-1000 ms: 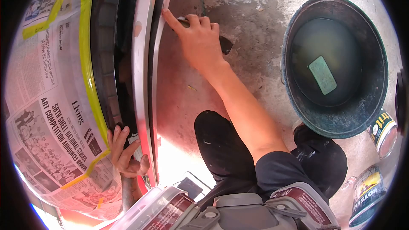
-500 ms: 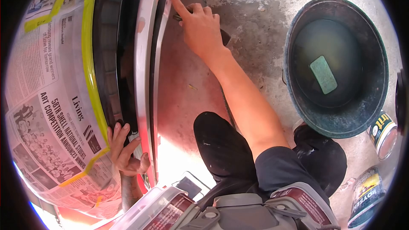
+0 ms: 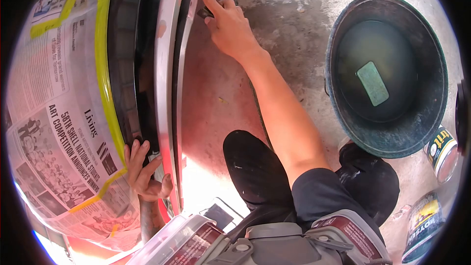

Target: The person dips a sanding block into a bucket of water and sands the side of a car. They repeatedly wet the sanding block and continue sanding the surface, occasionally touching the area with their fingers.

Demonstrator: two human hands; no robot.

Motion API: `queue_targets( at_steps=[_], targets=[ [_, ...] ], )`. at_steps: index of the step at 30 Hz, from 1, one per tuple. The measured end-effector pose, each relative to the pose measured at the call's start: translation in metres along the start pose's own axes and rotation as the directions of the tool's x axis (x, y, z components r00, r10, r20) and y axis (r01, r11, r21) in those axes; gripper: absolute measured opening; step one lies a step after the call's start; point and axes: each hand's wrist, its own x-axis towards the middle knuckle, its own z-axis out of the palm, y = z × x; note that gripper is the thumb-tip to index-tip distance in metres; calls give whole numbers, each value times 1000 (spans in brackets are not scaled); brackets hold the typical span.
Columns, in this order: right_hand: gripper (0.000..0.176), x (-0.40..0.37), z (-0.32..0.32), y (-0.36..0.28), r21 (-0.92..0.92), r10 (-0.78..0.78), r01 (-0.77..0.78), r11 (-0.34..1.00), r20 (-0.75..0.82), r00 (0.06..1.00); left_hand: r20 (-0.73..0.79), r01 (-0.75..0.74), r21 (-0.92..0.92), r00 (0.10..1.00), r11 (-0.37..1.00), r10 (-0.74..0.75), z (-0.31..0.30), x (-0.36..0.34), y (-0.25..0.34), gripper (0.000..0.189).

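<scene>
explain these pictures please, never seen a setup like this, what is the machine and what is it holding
There is no machine here: the hands are a person's own, bare, and the view comes from a single camera worn on the head, looking forward and down.

The left hand rests by the edge of the newspaper, which is fixed over a curved surface with yellow tape. It holds nothing visible. The right hand stretches its index finger to a pale edge strip and has a small dark object in its grip, too hidden to name.

On the concrete floor stands a dark bucket with a green block in murky liquid. Beside it are two labelled cans, one nearer the bucket, one lower down.
</scene>
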Motion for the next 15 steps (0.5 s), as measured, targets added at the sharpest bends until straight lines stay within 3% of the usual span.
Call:
queue_targets(
  at_steps=[15],
  targets=[
    [69, -31, -2, -22, -96, 56, -41, 995, 159, 986, -4, -18, 8, 1000, 1000, 18, 0, 1, -1, 34]
  ],
)
